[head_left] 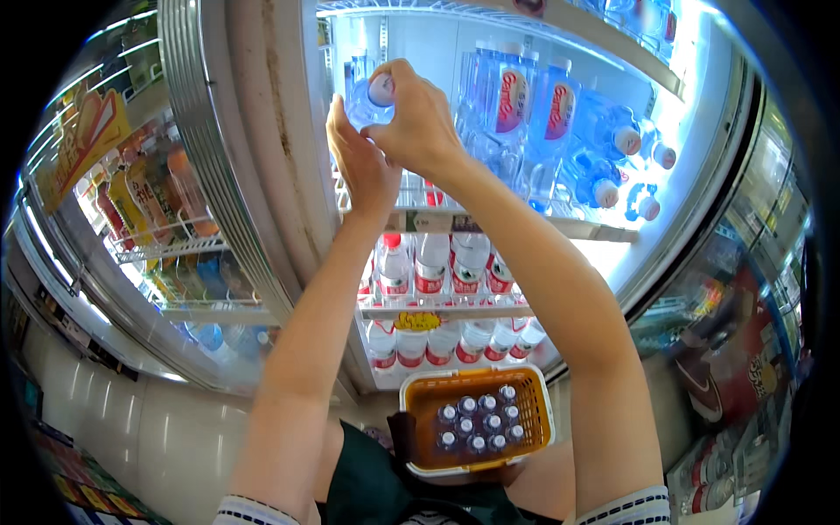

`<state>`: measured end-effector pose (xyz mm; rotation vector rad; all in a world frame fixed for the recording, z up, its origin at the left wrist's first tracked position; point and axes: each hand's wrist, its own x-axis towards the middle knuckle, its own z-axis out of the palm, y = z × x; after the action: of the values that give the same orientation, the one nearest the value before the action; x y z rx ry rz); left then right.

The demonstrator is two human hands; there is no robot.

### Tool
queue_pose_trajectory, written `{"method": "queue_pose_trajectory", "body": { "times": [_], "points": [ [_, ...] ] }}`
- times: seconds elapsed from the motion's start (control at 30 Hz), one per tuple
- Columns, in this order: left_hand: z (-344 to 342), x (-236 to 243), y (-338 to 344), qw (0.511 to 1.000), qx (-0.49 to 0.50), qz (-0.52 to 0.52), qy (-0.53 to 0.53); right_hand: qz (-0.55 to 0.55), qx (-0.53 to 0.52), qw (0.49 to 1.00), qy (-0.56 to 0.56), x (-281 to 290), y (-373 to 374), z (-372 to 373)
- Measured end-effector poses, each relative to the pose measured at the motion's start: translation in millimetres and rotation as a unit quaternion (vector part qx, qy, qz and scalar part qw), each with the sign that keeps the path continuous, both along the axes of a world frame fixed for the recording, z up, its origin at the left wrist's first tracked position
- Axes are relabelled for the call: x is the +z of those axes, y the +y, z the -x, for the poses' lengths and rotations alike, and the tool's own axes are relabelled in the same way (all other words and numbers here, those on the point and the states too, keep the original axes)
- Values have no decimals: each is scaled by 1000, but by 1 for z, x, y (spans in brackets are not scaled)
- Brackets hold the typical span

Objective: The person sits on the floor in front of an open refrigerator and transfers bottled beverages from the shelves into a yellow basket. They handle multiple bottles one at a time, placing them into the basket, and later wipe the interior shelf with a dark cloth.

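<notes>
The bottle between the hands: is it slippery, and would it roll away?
Maybe slippery, since the bottle looks like smooth, clear plastic. Its round shape would probably let it roll on its side.

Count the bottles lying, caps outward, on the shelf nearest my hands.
4 in view, right end of the shelf: upper-left bottle, upper-right bottle, lower-left bottle, lower-right bottle. Others may hide behind.

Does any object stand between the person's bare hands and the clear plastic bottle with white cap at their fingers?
Nothing visible does. The bare right hand curls around the clear, white-capped plastic bottle and the bare left hand is close beside it. The clear plastic bottles with pinkish labels stand to the right.
</notes>
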<state>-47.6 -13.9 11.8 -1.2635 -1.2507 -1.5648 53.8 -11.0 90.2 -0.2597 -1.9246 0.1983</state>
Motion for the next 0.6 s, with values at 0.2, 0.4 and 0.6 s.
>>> {"method": "queue_pose_trajectory", "body": {
  "times": [0.2, 0.4, 0.6],
  "points": [
    [-91, 16, -54, 974, -112, -89, 174, -7, -35, 993, 109, -17, -79, -125],
    [-150, -78, -111, 952, -266, 116, 95, 140, 8, 989, 51, -99, -98, -201],
    [-167, -224, -143, 859, -322, 384, -102, 317, -74, 940, -103, -244, -96, -205]
  ]
}}
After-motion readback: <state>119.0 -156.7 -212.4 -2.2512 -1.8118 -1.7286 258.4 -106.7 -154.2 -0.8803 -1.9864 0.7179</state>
